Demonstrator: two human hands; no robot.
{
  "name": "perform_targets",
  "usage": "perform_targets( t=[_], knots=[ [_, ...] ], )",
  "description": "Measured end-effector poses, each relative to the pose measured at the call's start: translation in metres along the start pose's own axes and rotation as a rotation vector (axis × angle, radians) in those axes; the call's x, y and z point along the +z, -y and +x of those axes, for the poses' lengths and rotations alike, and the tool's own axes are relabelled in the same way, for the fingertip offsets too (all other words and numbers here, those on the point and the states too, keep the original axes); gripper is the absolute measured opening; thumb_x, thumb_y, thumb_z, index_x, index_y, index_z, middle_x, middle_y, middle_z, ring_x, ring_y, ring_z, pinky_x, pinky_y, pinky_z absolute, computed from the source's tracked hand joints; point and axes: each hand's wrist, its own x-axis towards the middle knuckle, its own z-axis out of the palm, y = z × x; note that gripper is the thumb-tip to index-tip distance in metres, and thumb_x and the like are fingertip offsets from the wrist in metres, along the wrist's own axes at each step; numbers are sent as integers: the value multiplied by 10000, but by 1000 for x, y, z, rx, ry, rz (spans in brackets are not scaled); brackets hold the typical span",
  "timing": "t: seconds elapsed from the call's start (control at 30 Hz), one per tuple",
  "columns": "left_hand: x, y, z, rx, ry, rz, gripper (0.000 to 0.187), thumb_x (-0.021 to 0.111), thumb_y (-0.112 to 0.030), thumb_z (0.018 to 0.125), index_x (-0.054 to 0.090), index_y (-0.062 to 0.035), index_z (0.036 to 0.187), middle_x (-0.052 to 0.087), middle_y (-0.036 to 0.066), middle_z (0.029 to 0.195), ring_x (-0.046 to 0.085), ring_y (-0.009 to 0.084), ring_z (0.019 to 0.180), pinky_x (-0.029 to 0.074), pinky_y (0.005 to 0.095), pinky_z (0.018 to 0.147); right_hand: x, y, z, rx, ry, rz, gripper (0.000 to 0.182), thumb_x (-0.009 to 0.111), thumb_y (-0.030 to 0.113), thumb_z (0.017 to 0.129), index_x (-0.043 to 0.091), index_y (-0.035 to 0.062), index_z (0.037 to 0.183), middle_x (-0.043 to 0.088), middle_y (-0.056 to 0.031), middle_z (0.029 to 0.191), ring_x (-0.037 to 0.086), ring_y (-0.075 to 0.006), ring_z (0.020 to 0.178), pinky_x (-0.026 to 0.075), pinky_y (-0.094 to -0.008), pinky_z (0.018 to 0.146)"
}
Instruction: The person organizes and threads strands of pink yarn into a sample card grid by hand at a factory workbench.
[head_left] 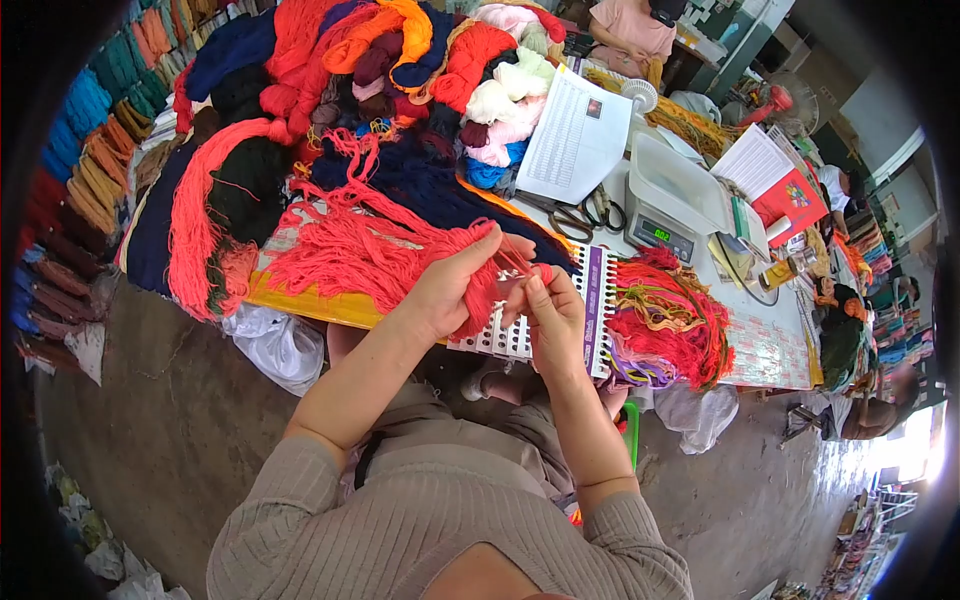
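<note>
My left hand (462, 278) is closed around the end of a coral-red thread skein (370, 255), whose loose strands spread leftward over the table. My right hand (552, 312) pinches a few fine red strands drawn out from that skein, close to the left fingers. Under and beside my hands lie white cards with punched holes (597, 310), one bearing a purple printed strip. Bundles of red, yellow and purple threads (670, 325) hang from the right side of the cards. A dark navy skein (430, 190) lies just beyond the coral one.
Piled skeins (380, 50) cover the table's far left. Beyond the cards are black scissors (572, 218), a printed sheet (575, 135) and a digital scale (660, 238) under a clear plastic tub (680, 185). Another person (632, 35) sits across. White plastic bags (280, 345) hang below the table edge.
</note>
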Motion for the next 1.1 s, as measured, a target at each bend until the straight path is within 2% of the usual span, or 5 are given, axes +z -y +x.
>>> perform_targets(
  t=[0.13,0.33,0.43,0.9,1.1],
  knots=[
    [-2,-7,-2,239,-291,420,418,348,-365,982,586,-21,986,563,32,750,510,91,649,425,224,627,-12,8,-3,219,180,-461,176,540,182,921,549,16,864,513,-5,664,482,-81,550,388,-206,501],
    [-77,-73,-17,141,-347,-117,321,520,-353,913,521,-109,704,282,-75,477,238,48,378,227,214,391,-79,63,15,-527,-337,-938,212,460,214,956,542,20,977,599,-98,914,557,-155,778,440,-267,741],
    [-154,-124,-35,228,-352,-382,214,504,-119,862,455,-101,654,268,-72,460,230,47,359,223,207,389,-121,113,9,-501,-293,89,241,463,211,944,545,-10,994,594,-169,1055,556,-232,1054,430,-404,973],
    [-248,-358,-172,986,-564,-76,144,457,-108,886,547,-3,925,362,-56,560,279,56,385,269,190,419,-519,324,-59,-656,-1106,-7,196,525,262,917,529,92,822,424,28,629,343,-79,496,247,-214,403],
    [-97,-275,-101,847,-57,138,306,493,-75,891,472,11,1184,474,26,789,334,48,474,311,203,455,-334,273,7,-529,-894,-658,277,548,235,892,610,75,1109,502,72,732,380,-18,562,287,-160,480]
  ],
)
